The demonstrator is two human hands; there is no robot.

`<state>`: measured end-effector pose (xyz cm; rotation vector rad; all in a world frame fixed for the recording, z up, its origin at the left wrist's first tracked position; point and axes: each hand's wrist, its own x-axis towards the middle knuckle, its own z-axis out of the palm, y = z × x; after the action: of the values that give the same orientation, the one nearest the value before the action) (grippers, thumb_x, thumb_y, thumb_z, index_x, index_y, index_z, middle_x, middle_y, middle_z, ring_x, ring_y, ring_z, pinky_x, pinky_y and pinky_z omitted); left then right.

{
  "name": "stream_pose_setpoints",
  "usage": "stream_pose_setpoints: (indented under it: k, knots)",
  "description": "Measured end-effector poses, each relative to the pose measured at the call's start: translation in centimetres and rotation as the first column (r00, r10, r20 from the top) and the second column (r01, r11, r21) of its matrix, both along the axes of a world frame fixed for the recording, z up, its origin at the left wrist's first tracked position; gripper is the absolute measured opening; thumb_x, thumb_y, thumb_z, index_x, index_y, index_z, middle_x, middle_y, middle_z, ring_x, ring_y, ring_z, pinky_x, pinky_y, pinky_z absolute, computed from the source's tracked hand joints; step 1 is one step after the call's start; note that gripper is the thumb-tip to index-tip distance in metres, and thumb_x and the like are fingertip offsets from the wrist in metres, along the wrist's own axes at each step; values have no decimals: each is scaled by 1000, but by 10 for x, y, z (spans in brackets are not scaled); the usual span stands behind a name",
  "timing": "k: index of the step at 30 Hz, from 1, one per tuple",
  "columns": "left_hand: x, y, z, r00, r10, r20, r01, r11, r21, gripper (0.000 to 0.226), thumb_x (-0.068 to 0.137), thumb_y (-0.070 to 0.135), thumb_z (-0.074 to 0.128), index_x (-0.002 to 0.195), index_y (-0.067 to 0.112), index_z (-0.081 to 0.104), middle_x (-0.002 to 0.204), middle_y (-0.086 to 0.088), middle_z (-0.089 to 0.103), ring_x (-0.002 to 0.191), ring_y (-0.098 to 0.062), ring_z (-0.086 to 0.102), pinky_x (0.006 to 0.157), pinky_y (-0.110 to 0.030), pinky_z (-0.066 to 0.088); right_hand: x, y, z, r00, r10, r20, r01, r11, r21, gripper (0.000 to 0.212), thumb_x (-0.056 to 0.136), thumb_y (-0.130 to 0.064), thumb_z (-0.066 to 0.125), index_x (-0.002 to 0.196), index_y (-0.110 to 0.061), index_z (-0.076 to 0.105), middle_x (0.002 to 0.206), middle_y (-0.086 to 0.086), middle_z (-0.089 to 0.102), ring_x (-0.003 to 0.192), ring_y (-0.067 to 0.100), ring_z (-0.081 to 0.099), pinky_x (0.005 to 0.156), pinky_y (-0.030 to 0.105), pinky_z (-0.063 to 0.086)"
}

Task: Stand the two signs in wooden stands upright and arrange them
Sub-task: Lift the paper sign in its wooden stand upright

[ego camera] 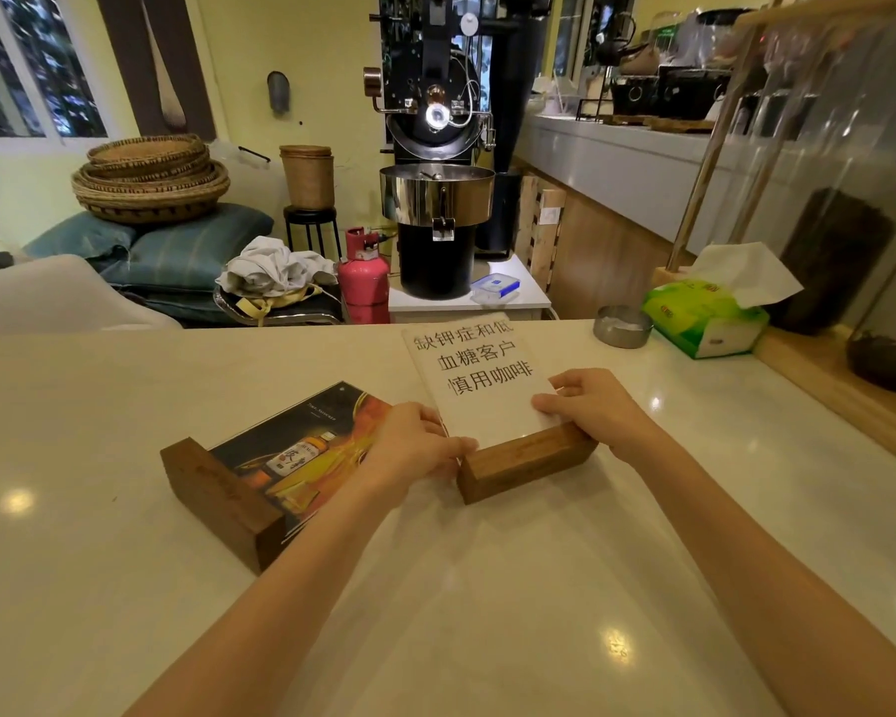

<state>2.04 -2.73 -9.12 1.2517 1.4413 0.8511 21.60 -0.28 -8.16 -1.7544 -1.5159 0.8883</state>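
- On the pale counter, two signs in wooden stands lie in front of the person.
- The white sign, printed with black characters, is held at both ends of its wooden block; it looks tilted back, neither flat nor fully upright.
- The left hand is closed around the block's left end; the right hand grips the right end, thumb on the sign face.
- The bottle poster sign lies flat just left of the left hand, its dark wooden block on its side, untouched.
- Judgement: the task is at an early stage. The first sign is not yet standing; the second remains to be raised, and arranging is still outstanding.
- A tissue pack and a metal dish sit well apart at the counter's far right.
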Motion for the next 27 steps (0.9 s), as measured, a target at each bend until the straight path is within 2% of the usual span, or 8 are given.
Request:
stream_pose_setpoints:
  k: [3, 6, 9, 14, 18, 20, 23, 27]
  knots:
    - [0, -1, 4, 1000, 17, -23, -15, 995, 96, 34, 67, 4, 76, 91, 9, 51, 92, -10, 64, 80, -22, 65, 69, -33, 59, 2, -2, -1, 996, 4, -92, 3, 997, 80, 44, 80, -23, 65, 121, -9, 54, 101, 4, 64, 76, 7, 58, 52, 7, 44]
    - [0, -4, 7, 995, 21, -99, 1, 978, 209, 38, 67, 7, 77, 94, 9, 51, 97, -13, 64, 84, -25, 66, 72, -40, 60, 4, -3, 1, 988, 14, -155, 8, 991, 137, 30, 80, -21, 66, 107, -12, 57, 88, -2, 65, 72, 3, 60, 45, 5, 45]
    - [0, -7, 10, 980, 6, -201, 62, 942, 331, 39, 67, 10, 77, 95, 11, 50, 96, -13, 65, 86, -26, 65, 76, -43, 58, 7, -5, 4, 978, 37, -204, -3, 986, 165, 26, 80, -19, 65, 104, -14, 55, 86, -6, 65, 77, 9, 62, 55, 15, 48]
    - [0, -14, 9, 954, -2, -301, 150, 869, 472, 34, 72, 12, 73, 92, 15, 46, 86, 1, 60, 74, -10, 59, 65, -20, 51, 13, -7, 5, 955, 80, -284, -26, 981, 192, 25, 78, -15, 67, 101, -15, 55, 89, -3, 68, 81, 13, 66, 62, 23, 54]
    - [0, -17, 9, 929, -60, -364, 247, 835, 492, 31, 74, 12, 72, 90, 12, 45, 85, 5, 57, 76, -10, 57, 63, -18, 49, 24, -11, 8, 949, 137, -285, -90, 981, 171, 22, 76, -11, 69, 94, -15, 57, 91, -1, 70, 86, 16, 67, 66, 27, 57]
    - [0, -19, 10, 914, -86, -395, 290, 821, 492, 30, 74, 13, 71, 88, 14, 45, 82, 9, 56, 75, -7, 56, 61, -15, 49, 30, -14, 10, 944, 162, -286, -126, 982, 141, 27, 75, -9, 70, 99, -10, 59, 92, -2, 70, 87, 16, 68, 66, 25, 59]
    - [1, -22, 9, 902, -118, -416, 334, 801, 497, 28, 75, 12, 71, 87, 17, 46, 78, 16, 51, 70, -1, 53, 60, -2, 46, 37, -15, 11, 944, 181, -274, -159, 982, 101, 42, 72, -7, 72, 112, -6, 58, 102, 3, 70, 93, 21, 68, 72, 28, 60]
    - [2, -23, 8, 881, -134, -454, 377, 780, 500, 31, 77, 12, 69, 101, 11, 51, 92, 9, 52, 69, 0, 50, 61, 1, 45, 41, -14, 11, 950, 195, -243, -179, 980, 86, 48, 70, -7, 73, 116, -8, 58, 109, 3, 69, 97, 21, 67, 73, 27, 60]
